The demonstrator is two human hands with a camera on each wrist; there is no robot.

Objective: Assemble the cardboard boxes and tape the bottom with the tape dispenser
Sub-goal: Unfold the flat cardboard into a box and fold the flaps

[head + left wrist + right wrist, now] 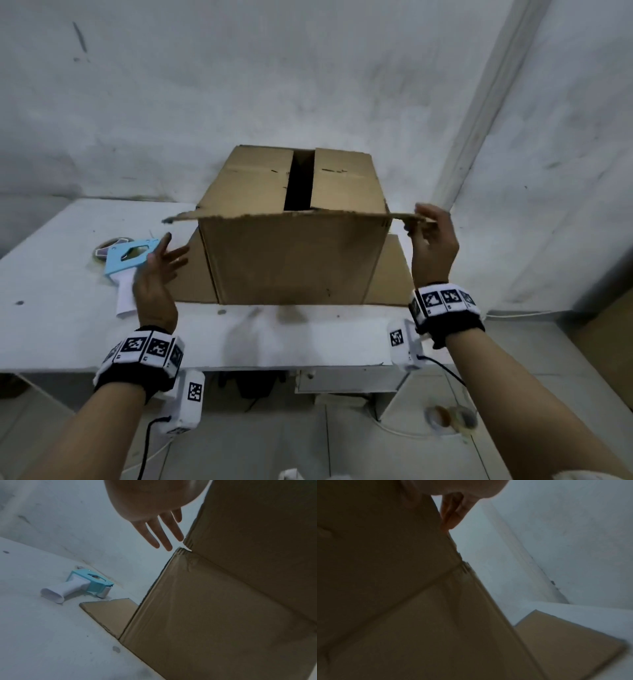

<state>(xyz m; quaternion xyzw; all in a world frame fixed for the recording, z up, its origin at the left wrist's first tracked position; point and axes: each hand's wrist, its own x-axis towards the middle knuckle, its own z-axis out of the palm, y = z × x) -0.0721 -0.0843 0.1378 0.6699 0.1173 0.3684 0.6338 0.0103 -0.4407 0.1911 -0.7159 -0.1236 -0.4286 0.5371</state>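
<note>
1. The cardboard box (291, 253) stands on the white table (51, 308), toward its far side and against the grey wall (308, 68).
2. Two flaps are folded across the top of the box, with a dark gap (299, 181) left between them.
3. The near flap (281, 216) sticks out level toward the viewer, and its ragged edge reaches past both sides of the box.
4. The right hand (431, 246) is raised at the right end of that near flap; its thumb and fingers (426, 214) pinch the cardboard edge. In the right wrist view the fingers (452, 513) lie curled against the edge of the flap, though the picture is dim and blurred.
5. The left hand (156, 274) hovers to the left of the box, near its lower left corner, with the fingers (159, 534) straight, slightly spread and holding nothing. In the left wrist view the fingertips come close to the corner of the box, apart from it.
6. The tape dispenser (128, 263), blue with a white handle, lies on its side on the table, left of the box and partly behind the left hand.
7. Bottom flaps lie flat on the table on both sides of the box: one on the left (109, 612), just beside the dispenser, and one on the right (565, 642).
8. Both wrists wear bands (144, 356) with black-and-white square markers.
</note>
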